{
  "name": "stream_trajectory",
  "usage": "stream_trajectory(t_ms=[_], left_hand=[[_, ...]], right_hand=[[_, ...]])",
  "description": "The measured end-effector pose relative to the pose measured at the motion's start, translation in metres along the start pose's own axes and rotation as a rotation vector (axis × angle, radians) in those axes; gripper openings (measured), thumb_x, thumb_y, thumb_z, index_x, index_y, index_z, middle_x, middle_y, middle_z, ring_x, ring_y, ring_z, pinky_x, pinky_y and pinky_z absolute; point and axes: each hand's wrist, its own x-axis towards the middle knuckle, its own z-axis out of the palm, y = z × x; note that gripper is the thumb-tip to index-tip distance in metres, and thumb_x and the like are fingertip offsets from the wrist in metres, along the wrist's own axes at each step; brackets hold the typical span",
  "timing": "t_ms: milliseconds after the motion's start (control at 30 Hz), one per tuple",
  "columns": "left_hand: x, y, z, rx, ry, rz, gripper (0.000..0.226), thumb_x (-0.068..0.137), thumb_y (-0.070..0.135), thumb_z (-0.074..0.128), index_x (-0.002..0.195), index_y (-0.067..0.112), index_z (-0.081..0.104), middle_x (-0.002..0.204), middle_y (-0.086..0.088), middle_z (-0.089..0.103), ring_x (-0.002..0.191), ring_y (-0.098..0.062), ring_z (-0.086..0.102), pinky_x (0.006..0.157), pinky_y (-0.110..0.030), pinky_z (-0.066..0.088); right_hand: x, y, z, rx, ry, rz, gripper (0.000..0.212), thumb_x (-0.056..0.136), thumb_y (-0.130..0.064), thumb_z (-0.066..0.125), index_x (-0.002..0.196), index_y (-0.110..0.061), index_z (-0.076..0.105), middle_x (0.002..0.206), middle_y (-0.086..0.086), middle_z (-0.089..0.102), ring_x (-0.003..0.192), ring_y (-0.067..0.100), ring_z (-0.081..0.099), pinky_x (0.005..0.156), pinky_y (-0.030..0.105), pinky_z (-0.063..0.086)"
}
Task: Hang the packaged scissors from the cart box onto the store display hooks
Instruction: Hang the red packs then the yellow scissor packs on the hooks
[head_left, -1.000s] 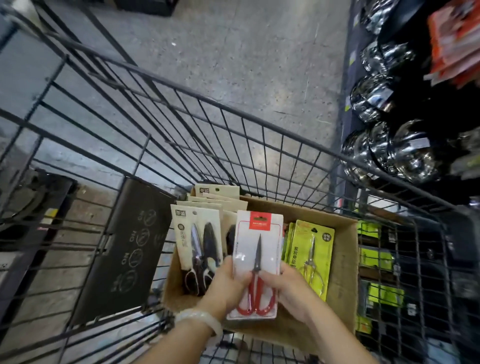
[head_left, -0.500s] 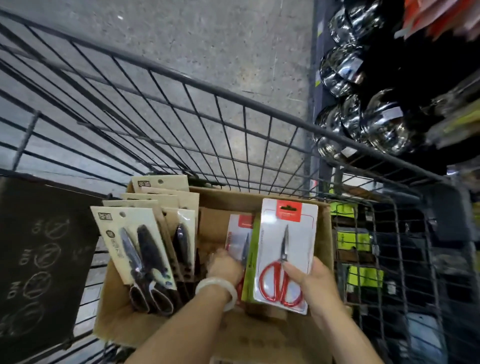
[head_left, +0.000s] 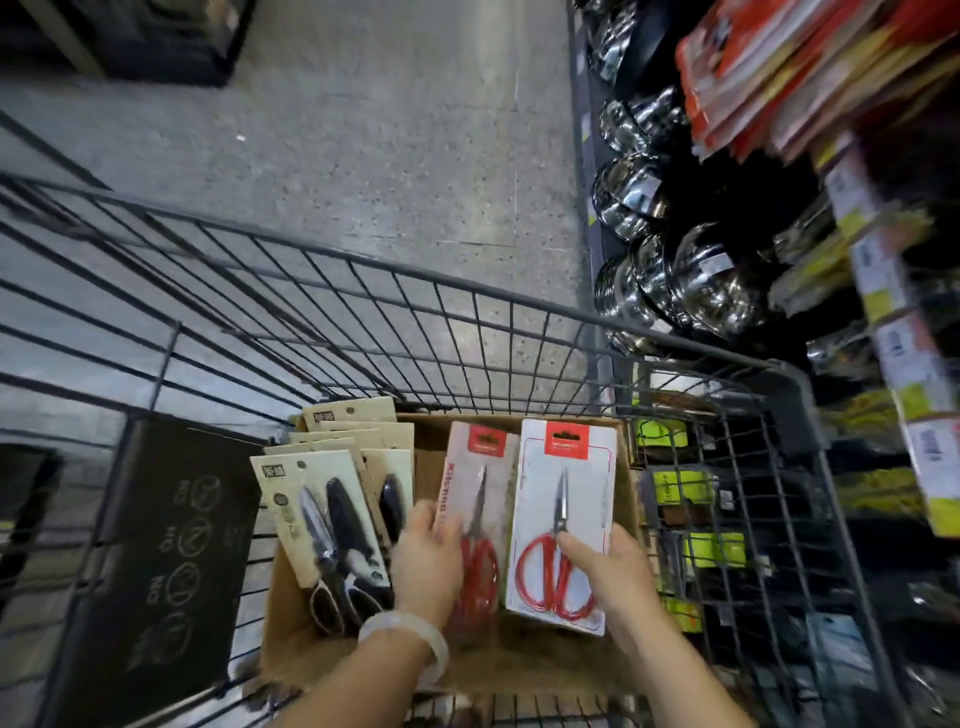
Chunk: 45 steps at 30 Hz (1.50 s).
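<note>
Nearest, the right hand (head_left: 615, 582) is pinching the white carded pack of red-handled scissors (head_left: 563, 525), thumb laid across the front. Beside it the left hand (head_left: 428, 558) is now gripping a second red-handled pack (head_left: 480, 514), fingers curled round its left edge; half a second ago it was only reaching into the brown cardboard box (head_left: 291, 618). Left, beige packs of black-handled scissors (head_left: 322, 514) are leaning. Farther right, blurred hanging packages (head_left: 893, 291) are waiting; hanging probably comes next.
</note>
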Motion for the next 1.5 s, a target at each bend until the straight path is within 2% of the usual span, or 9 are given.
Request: stream_trajectory(t_ms=[133, 267, 400, 533, 1033, 1200, 1300, 1400, 1500], left_hand=[[-0.020, 0.017, -0.043, -0.116, -0.157, 0.047, 0.012, 0.095, 0.030, 0.048, 0.103, 0.027, 0.056, 0.098, -0.001, 0.070, 0.086, -0.017, 0.070, 0.078, -0.040, 0.058], [-0.060, 0.035, -0.088, -0.182, -0.268, 0.175, 0.011, 0.095, 0.021, 0.051, 0.104, 0.017, 0.055, 0.093, -0.002, 0.069, 0.071, -0.008, 0.066, 0.053, -0.014, 0.052], [-0.122, 0.040, -0.124, -0.206, -0.471, 0.235, 0.025, 0.083, 0.010, 0.068, 0.106, 0.008, 0.059, 0.096, -0.015, 0.072, 0.081, -0.028, 0.072, 0.076, -0.041, 0.059], [-0.188, 0.030, -0.138, -0.145, -0.647, 0.320, 0.037, 0.075, 0.002, 0.074, 0.107, 0.010, 0.058, 0.096, -0.014, 0.073, 0.080, -0.028, 0.073, 0.071, -0.041, 0.060], [-0.440, -0.085, -0.051, 0.232, -1.063, 0.498, 0.027, 0.069, -0.004, 0.077, 0.093, 0.007, 0.069, 0.090, -0.014, 0.075, 0.087, -0.033, 0.070, 0.087, -0.052, 0.053], [-0.545, -0.162, -0.005, 0.429, -1.160, 0.685, 0.050, 0.041, 0.035, 0.086, 0.085, 0.015, 0.071, 0.086, -0.007, 0.073, 0.084, -0.023, 0.068, 0.085, -0.042, 0.054], [-0.610, -0.212, 0.023, 0.549, -1.213, 0.699, 0.034, 0.050, 0.027, 0.088, 0.078, 0.021, 0.069, 0.083, -0.002, 0.073, 0.083, -0.018, 0.066, 0.081, -0.036, 0.054], [-0.663, -0.273, 0.058, 0.646, -1.284, 0.730, 0.060, 0.034, 0.041, 0.091, 0.087, 0.020, 0.071, 0.092, -0.002, 0.075, 0.094, -0.024, 0.069, 0.092, -0.049, 0.052], [-0.728, -0.316, 0.071, 0.680, -1.327, 0.783, 0.049, 0.046, 0.031, 0.087, 0.088, 0.017, 0.066, 0.094, -0.006, 0.073, 0.093, -0.023, 0.068, 0.091, -0.045, 0.053]], right_hand=[[-0.041, -0.011, 0.003, 0.093, 0.032, -0.062, 0.021, 0.082, -0.012, 0.070, 0.101, -0.016, 0.065, 0.095, 0.004, 0.072, 0.091, 0.026, 0.068, 0.090, 0.046, 0.054], [-0.105, -0.016, -0.002, 0.174, 0.057, -0.194, 0.018, 0.081, -0.004, 0.069, 0.094, -0.016, 0.067, 0.086, 0.002, 0.074, 0.085, 0.026, 0.070, 0.086, 0.043, 0.055], [-0.182, 0.002, -0.013, 0.247, 0.160, -0.312, 0.022, 0.075, -0.013, 0.075, 0.096, -0.015, 0.068, 0.095, 0.010, 0.074, 0.087, 0.028, 0.071, 0.086, 0.049, 0.055], [-0.264, 0.050, -0.028, 0.388, 0.288, -0.367, 0.018, 0.077, -0.009, 0.073, 0.093, -0.014, 0.066, 0.092, 0.009, 0.073, 0.083, 0.026, 0.070, 0.079, 0.040, 0.057], [-0.494, 0.321, -0.126, 0.854, 0.739, -0.314, 0.029, 0.078, -0.002, 0.071, 0.106, -0.006, 0.065, 0.097, 0.015, 0.073, 0.091, 0.031, 0.070, 0.088, 0.047, 0.054], [-0.569, 0.440, -0.149, 0.949, 0.893, -0.258, 0.026, 0.074, -0.004, 0.076, 0.098, -0.011, 0.069, 0.087, 0.007, 0.076, 0.087, 0.027, 0.071, 0.088, 0.043, 0.055], [-0.617, 0.524, -0.164, 1.011, 0.956, -0.211, 0.039, 0.071, -0.011, 0.080, 0.107, -0.011, 0.067, 0.093, 0.006, 0.076, 0.091, 0.025, 0.071, 0.091, 0.043, 0.054], [-0.671, 0.602, -0.183, 1.056, 0.994, -0.164, 0.037, 0.074, -0.011, 0.078, 0.109, -0.011, 0.067, 0.094, 0.005, 0.075, 0.089, 0.022, 0.070, 0.077, 0.032, 0.058], [-0.718, 0.658, -0.202, 0.985, 1.055, -0.167, 0.033, 0.078, -0.011, 0.075, 0.109, -0.010, 0.065, 0.095, 0.002, 0.073, 0.087, 0.017, 0.068, 0.068, 0.022, 0.055]])
